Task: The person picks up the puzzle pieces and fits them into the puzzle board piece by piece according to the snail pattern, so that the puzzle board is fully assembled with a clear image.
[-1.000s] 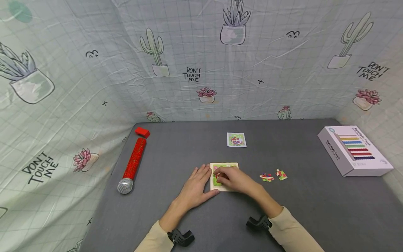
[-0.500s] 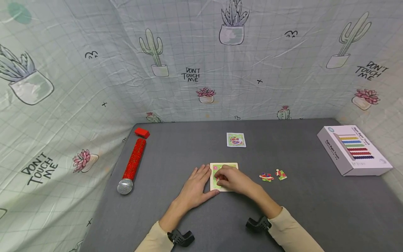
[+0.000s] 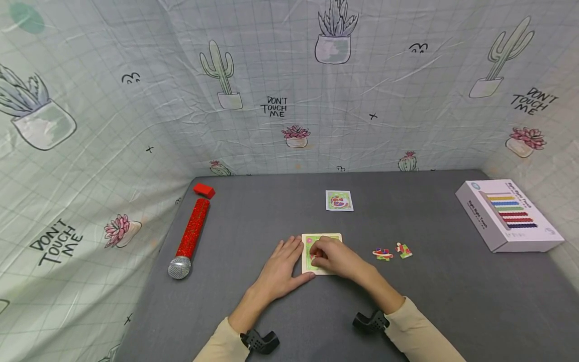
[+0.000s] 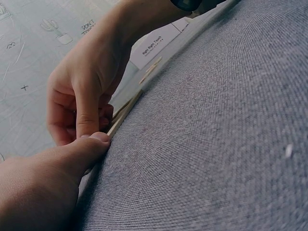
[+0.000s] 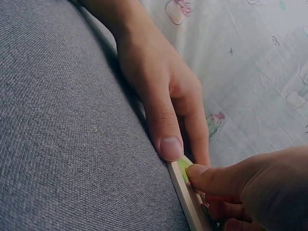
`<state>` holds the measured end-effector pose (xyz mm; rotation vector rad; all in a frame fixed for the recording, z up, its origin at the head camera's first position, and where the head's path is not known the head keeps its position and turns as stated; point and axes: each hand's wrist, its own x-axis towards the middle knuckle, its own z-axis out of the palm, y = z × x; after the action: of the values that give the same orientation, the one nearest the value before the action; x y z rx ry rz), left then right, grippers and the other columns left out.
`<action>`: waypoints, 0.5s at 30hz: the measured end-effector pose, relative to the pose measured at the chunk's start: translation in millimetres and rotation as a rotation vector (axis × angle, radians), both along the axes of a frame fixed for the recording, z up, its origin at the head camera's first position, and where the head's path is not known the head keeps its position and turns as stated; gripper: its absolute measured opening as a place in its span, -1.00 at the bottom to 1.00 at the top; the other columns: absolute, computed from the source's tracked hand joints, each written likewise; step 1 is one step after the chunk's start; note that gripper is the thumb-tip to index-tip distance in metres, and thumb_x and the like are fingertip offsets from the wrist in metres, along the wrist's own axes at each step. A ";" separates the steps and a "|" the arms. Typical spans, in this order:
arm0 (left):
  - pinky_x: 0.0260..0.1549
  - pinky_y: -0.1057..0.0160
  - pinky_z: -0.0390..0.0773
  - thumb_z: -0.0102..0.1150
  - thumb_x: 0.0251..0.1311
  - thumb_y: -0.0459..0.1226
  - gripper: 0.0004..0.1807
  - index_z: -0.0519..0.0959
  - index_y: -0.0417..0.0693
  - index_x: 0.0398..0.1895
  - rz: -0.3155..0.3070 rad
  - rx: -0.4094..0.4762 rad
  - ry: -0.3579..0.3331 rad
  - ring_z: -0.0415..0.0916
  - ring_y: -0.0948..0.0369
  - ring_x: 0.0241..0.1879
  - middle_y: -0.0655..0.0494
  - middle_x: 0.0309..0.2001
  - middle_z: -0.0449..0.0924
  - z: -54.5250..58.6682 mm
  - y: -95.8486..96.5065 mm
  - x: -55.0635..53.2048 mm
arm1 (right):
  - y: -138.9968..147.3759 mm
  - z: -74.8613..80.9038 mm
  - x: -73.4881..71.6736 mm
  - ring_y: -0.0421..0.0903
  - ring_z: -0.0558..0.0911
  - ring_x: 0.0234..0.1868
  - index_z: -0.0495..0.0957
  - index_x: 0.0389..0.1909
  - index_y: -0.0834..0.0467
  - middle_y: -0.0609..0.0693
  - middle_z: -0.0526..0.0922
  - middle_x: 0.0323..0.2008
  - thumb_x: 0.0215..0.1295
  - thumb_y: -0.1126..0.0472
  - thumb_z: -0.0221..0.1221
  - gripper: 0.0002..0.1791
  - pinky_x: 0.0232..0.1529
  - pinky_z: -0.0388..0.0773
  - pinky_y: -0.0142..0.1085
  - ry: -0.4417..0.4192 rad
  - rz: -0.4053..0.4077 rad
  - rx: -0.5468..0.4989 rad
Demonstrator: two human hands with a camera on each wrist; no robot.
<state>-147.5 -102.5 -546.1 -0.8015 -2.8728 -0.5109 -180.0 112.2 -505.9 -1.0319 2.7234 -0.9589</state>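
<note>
A small light wooden puzzle board (image 3: 322,235) with a pale green picture lies flat on the table between the hands. My left hand (image 3: 281,269) rests on the table at the board's left side, fingers straight; its thumb touches the near edge. Over the board, my right hand (image 3: 336,257) has curled fingers and pinches a puzzle piece (image 3: 313,257), of which a little red shows. The rest of that piece is hidden by the fingers. In the right wrist view the left thumb (image 5: 171,148) presses against the board's edge (image 5: 182,190).
Two loose puzzle pieces, one red and green (image 3: 383,255) and another (image 3: 404,250), lie right of the board. Beyond it is a picture card (image 3: 339,201). A red microphone (image 3: 193,229) and red block (image 3: 204,190) lie left; a white box (image 3: 510,216) stands right.
One second ago a bright green piece showed at the board's lower left; now the pale board shows there. The right fingers have shifted slightly rightward. The left hand has stayed still.
</note>
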 end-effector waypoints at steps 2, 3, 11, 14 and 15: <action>0.54 -0.05 0.15 0.13 0.25 0.28 -0.05 0.28 -0.21 0.48 0.002 -0.003 0.001 0.14 0.01 0.55 -0.07 0.53 0.22 -0.1 0.1 0.0 | -0.4 0.1 0.1 -0.34 0.40 -0.42 0.66 -0.21 0.18 -0.15 0.52 -0.43 0.21 0.25 0.37 -0.84 -0.40 0.41 -0.48 0.001 -0.004 0.002; 0.54 -0.05 0.15 0.13 0.25 0.28 -0.04 0.28 -0.21 0.49 0.002 -0.005 0.001 0.14 0.01 0.55 -0.07 0.53 0.22 -0.2 0.2 0.0 | -0.6 0.2 0.2 -0.34 0.41 -0.42 0.67 -0.21 0.17 -0.15 0.52 -0.43 0.21 0.24 0.37 -0.84 -0.39 0.41 -0.49 0.000 -0.007 0.004; 0.54 -0.05 0.15 0.14 0.24 0.28 -0.04 0.28 -0.22 0.48 0.004 -0.003 0.000 0.15 0.01 0.54 -0.07 0.53 0.23 0.1 0.5 -0.1 | -1.1 -1.3 0.3 -0.33 0.43 -0.39 0.69 -0.21 0.18 -0.11 0.60 -0.39 0.23 0.26 0.36 -0.86 -0.38 0.44 -0.46 0.039 0.010 0.008; 0.54 -0.05 0.15 0.13 0.25 0.28 -0.04 0.28 -0.21 0.48 0.005 -0.006 0.000 0.14 0.02 0.54 -0.07 0.53 0.23 -0.2 0.5 -0.3 | -1.4 -1.1 0.4 -0.32 0.43 -0.39 0.69 -0.20 0.17 -0.12 0.59 -0.38 0.24 0.26 0.35 -0.87 -0.37 0.44 -0.46 0.041 0.003 0.016; 0.54 -0.04 0.15 0.13 0.25 0.28 -0.05 0.29 -0.21 0.48 0.005 -0.007 0.000 0.14 0.02 0.54 -0.07 0.53 0.23 -0.2 0.4 -0.4 | -1.5 -1.2 0.4 -0.32 0.43 -0.39 0.69 -0.20 0.17 -0.12 0.59 -0.38 0.25 0.26 0.35 -0.87 -0.37 0.43 -0.47 0.039 0.000 0.016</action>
<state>-147.8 -102.1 -546.3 -0.7953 -2.8776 -0.5009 -179.5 110.7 -507.0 -1.0594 2.7572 -0.9250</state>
